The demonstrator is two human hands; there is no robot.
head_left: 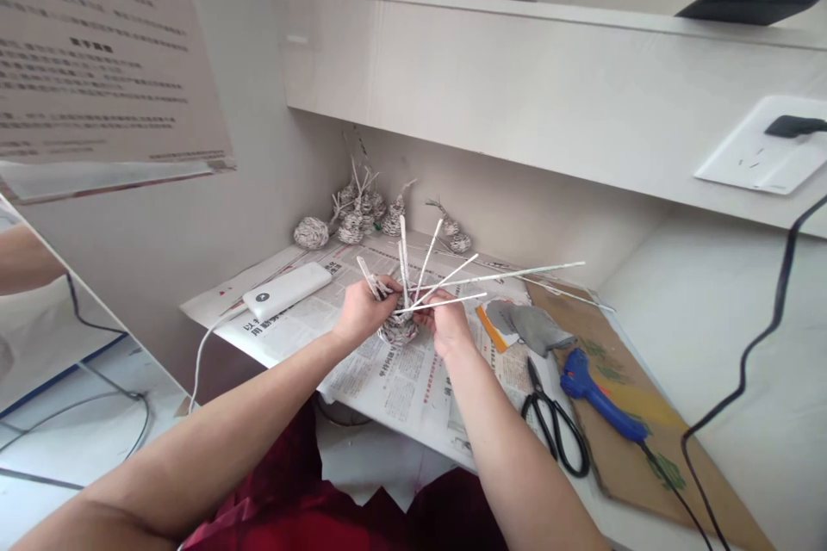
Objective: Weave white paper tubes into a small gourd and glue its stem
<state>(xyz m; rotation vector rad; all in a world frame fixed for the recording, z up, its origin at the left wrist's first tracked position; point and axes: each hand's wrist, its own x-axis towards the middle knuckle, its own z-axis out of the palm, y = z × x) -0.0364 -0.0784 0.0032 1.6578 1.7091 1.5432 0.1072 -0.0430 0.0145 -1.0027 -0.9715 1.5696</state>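
Between my hands, over the newspaper-covered table [413, 387], is a small round woven piece [397, 331] made of rolled paper strips. Several white paper sticks [430, 256] fan up and out from its top, and one long strip [517, 273] reaches far to the right. My left hand [368, 307] is closed around the left side of the piece and some of its sticks. On the right side, my right hand [445, 318] has its fingers pinched at the base of the sticks, on a strip there. The fingertips are partly hidden by the sticks.
Several woven gourd shapes [352, 224] stand at the back wall, with a woven ball [311, 232] beside them. A white corded device [288, 288] lies left. At right are black scissors [556, 422], a grey cloth [533, 325] and a blue glue gun [600, 396] on cardboard [698, 482].
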